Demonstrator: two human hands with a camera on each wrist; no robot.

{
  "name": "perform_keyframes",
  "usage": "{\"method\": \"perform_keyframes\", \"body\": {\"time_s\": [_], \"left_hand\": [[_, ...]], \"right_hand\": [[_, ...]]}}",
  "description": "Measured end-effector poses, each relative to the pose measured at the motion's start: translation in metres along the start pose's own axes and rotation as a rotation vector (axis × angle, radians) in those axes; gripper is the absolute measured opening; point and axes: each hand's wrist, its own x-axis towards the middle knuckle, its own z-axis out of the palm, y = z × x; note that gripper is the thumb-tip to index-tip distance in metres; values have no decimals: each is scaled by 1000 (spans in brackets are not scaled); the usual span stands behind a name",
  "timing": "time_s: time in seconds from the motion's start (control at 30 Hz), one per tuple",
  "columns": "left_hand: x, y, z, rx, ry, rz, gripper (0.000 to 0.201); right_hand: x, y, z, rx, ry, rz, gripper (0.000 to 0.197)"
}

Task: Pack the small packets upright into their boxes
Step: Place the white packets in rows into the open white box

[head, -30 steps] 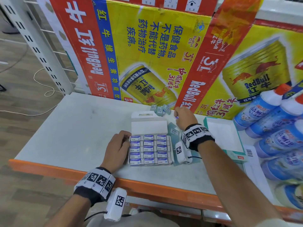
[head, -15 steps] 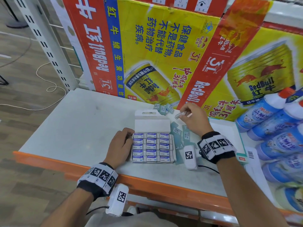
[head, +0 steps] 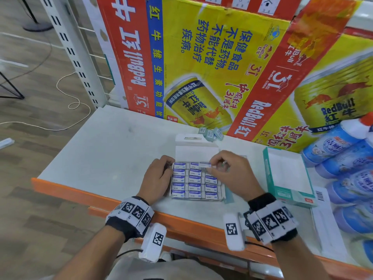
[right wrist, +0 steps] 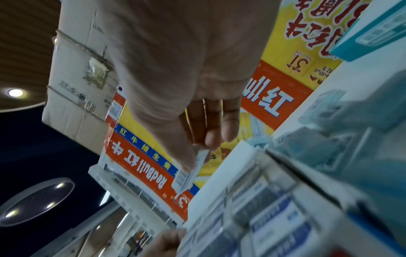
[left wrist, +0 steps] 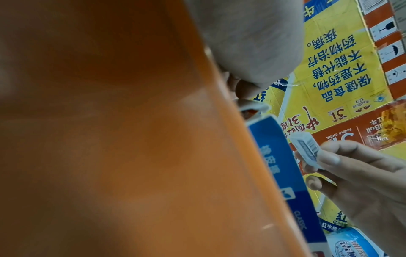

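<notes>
An open white box [head: 196,153] lies near the shelf's front edge, filled with rows of small blue-and-white eraser packets [head: 193,185] standing upright. My right hand [head: 232,174] pinches one packet [head: 204,165] between thumb and fingers, just above the box's far right corner; the same packet [left wrist: 306,149] [right wrist: 190,171] shows in both wrist views. My left hand [head: 156,178] rests against the box's left side with fingers curled at its far corner. A few loose packets [head: 211,133] lie at the back by the cardboard.
A teal-and-white box [head: 286,176] lies open to the right. Blue bottles [head: 343,150] are stacked at the far right. Red Bull cardboard [head: 201,63] walls the back. The shelf has an orange front edge [head: 80,194]; a white upright post [head: 74,49] stands at left.
My right hand picked a packet from the loose ones at the back and brought it toward me, down to the box's far right corner. The left hand stayed at the box's side.
</notes>
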Motion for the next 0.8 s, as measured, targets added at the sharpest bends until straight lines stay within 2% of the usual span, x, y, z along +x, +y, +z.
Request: {"method": "perform_keyframes", "body": {"time_s": [0.17,0.27,0.8], "left_hand": [[0,0,0,-17,-1,-16,21],[0,1,0,-23,3,-6,21],[0,1,-1,-22,17,-7,26]], "right_hand": [[-14,-5,26,-114,-168,-146,7],[-17,-6,40,-157,-239,-177,5],[-15,-13,66,-258,-210,-201,5]]}}
